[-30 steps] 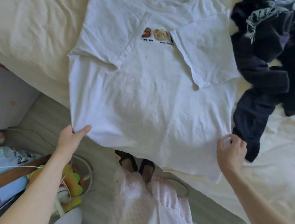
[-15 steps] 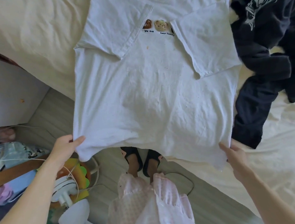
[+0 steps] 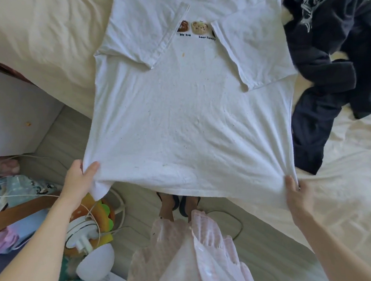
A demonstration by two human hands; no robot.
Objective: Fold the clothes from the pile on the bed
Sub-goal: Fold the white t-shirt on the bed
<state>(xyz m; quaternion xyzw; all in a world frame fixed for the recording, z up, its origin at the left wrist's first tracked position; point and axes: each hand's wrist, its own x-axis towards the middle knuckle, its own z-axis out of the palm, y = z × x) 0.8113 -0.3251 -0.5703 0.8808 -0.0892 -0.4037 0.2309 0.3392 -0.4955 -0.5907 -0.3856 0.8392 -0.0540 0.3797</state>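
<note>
A white t-shirt (image 3: 184, 118) with small bear prints on the chest lies front up on the cream bed (image 3: 36, 41), both short sleeves folded inward over the body. Its lower part hangs past the bed's corner, lifted off the floor. My left hand (image 3: 80, 178) pinches the hem's left corner, thumb on top. At the hem's right corner my right hand (image 3: 297, 193) grips a bunch of the cloth. A pile of dark clothes (image 3: 338, 55) lies on the bed just right of the shirt.
Below the hem are my feet in dark sandals (image 3: 178, 201) on the grey floor, and my pink dress (image 3: 190, 258). Left on the floor sit a burger-shaped toy, a white lamp (image 3: 94, 267), cords and bags. A white cabinet (image 3: 5, 115) stands at left.
Both hands have closed on the hem's corners and pulled the hem toward me and up, stretching the shirt taut. The view has shifted slightly downward.
</note>
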